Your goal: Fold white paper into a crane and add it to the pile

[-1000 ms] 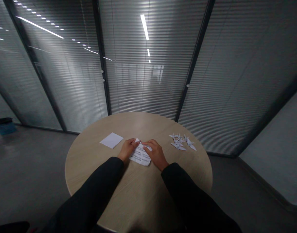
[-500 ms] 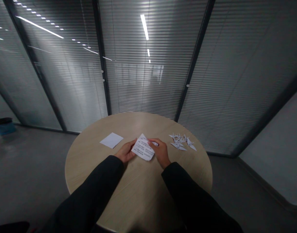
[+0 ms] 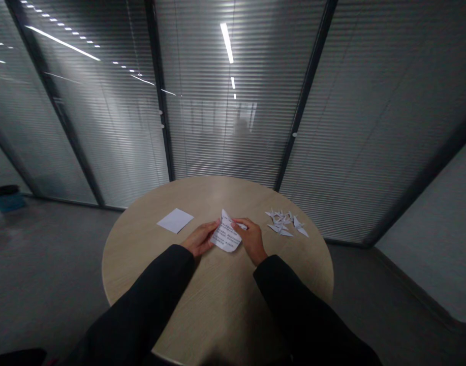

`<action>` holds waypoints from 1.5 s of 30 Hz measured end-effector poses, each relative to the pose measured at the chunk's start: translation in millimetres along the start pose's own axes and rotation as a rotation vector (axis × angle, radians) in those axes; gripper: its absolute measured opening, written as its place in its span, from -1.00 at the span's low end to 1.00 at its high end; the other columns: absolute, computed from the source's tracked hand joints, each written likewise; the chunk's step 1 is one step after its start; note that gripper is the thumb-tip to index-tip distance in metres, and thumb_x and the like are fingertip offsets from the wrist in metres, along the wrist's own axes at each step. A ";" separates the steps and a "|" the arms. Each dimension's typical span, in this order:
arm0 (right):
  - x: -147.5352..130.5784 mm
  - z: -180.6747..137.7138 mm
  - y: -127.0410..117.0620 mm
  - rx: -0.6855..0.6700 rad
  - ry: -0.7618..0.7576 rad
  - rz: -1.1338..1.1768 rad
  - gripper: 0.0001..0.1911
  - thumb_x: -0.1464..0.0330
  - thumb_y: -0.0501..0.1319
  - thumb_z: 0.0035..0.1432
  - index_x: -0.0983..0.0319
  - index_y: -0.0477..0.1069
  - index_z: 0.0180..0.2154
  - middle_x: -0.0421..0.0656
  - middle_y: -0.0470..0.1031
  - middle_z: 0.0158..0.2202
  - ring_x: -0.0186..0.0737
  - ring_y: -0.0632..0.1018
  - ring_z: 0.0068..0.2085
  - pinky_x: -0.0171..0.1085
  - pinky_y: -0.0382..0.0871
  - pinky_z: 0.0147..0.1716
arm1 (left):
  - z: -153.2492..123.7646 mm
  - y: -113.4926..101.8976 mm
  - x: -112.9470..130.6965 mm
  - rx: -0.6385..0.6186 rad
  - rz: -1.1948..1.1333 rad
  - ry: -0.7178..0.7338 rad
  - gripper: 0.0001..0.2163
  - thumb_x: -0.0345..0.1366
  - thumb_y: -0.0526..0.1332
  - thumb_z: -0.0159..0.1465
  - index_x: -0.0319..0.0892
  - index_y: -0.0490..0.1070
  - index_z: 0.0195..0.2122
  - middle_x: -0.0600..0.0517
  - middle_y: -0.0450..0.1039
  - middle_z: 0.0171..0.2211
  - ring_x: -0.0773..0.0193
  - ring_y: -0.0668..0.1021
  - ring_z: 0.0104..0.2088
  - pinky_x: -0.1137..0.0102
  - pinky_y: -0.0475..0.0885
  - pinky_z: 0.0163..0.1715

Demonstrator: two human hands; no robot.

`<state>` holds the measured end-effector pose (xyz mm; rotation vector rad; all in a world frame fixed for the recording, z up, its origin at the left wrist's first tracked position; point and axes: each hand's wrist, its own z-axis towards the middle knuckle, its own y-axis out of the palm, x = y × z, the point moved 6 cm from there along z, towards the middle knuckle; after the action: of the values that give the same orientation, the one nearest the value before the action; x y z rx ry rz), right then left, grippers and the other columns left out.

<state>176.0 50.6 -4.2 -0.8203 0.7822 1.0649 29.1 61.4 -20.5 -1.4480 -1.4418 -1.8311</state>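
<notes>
A small sheet of printed paper point(image 3: 227, 236) is held up between my two hands over the round table point(image 3: 202, 300), its text side facing me and its surface curved. My left hand point(image 3: 200, 238) grips the sheet's left edge, fingers closed on it. With thumb and fingers my right hand point(image 3: 250, 237) pinches the right side near the upper edge. To the left lies a stack or sheet of plain square white paper point(image 3: 175, 220), flat on the tabletop. Several folded white paper cranes point(image 3: 281, 221) lie in a cluster at the right.
Glass partition walls with blinds point(image 3: 233, 142) stand just behind the table's far edge. On the floor at far left is a blue bin point(image 3: 7, 199) with a dark rim. A pale wall point(image 3: 438, 234) rises at the right.
The printed paper's left side has bent inward, so it looks narrower and more curved. My left fingers have shifted slightly up along that edge; my right hand has barely moved.
</notes>
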 end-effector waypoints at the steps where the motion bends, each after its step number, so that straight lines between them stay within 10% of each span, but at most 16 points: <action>1: -0.7 -0.3 0.2 -0.002 -0.003 -0.002 -0.77 0.21 0.25 0.03 0.19 0.56 -0.31 -0.10 0.57 -0.28 -0.13 0.55 -0.28 -0.22 0.42 -0.32 | 0.1 0.1 -0.4 -0.009 -0.014 0.000 -0.83 -0.32 0.15 0.29 -0.28 0.50 -0.32 -0.14 0.55 -0.32 0.24 0.58 -0.30 0.39 0.46 -0.24; 15: -3.5 -1.4 4.3 -0.027 -0.029 -0.053 -0.80 0.25 0.26 0.01 0.20 0.56 -0.34 -0.09 0.58 -0.30 -0.13 0.56 -0.27 -0.21 0.42 -0.25 | 4.3 -7.8 -2.4 0.018 0.060 0.064 -0.76 -0.25 0.30 0.16 -0.39 0.52 -0.30 -0.16 0.55 -0.40 0.31 0.53 -0.48 0.43 0.44 -0.37; 24: 24.8 6.5 -12.8 0.114 0.159 0.056 -0.73 0.21 0.27 -0.06 0.21 0.53 -0.31 -0.13 0.60 -0.33 -0.11 0.58 -0.32 -0.20 0.47 -0.34 | -2.1 1.4 6.3 -0.001 0.088 0.125 -0.36 -0.34 0.45 -0.04 -0.20 0.33 0.10 -0.16 0.50 -0.07 0.18 0.56 -0.18 0.28 0.42 -0.11; 32: 16.0 3.5 2.6 -0.002 0.129 0.072 -0.58 0.30 0.25 -0.04 0.19 0.42 -0.07 -0.09 0.54 -0.21 -0.16 0.57 -0.29 -0.20 0.50 -0.34 | 8.9 -29.0 11.3 0.187 0.164 0.245 -0.60 -0.24 0.43 -0.06 -0.38 0.48 -0.24 -0.16 0.55 -0.37 0.21 0.55 -0.41 0.33 0.41 -0.32; 37: -7.3 0.6 1.8 -0.003 -0.147 -0.132 -0.46 0.37 0.22 0.03 0.12 0.31 0.10 -0.07 0.40 0.01 -0.15 0.47 -0.01 -0.15 0.41 -0.06 | 10.0 -32.1 9.2 0.218 0.332 0.194 -0.66 -0.34 0.43 -0.12 -0.33 0.46 -0.31 -0.04 0.50 -0.50 0.28 0.50 -0.54 0.41 0.33 -0.50; 45: -22.4 -5.6 10.8 -0.136 -0.254 -0.271 -0.85 0.40 0.18 0.12 0.20 0.54 -0.31 -0.13 0.51 -0.32 -0.20 0.54 -0.26 -0.21 0.42 -0.19 | 8.1 -23.5 11.5 0.215 0.460 0.263 -0.71 -0.29 0.42 -0.12 -0.27 0.44 -0.38 0.03 0.46 -0.55 0.29 0.49 -0.54 0.45 0.32 -0.52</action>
<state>158.5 39.1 10.3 -0.8584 0.3751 0.9624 9.9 80.9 -22.0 -1.2492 -1.0359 -1.4659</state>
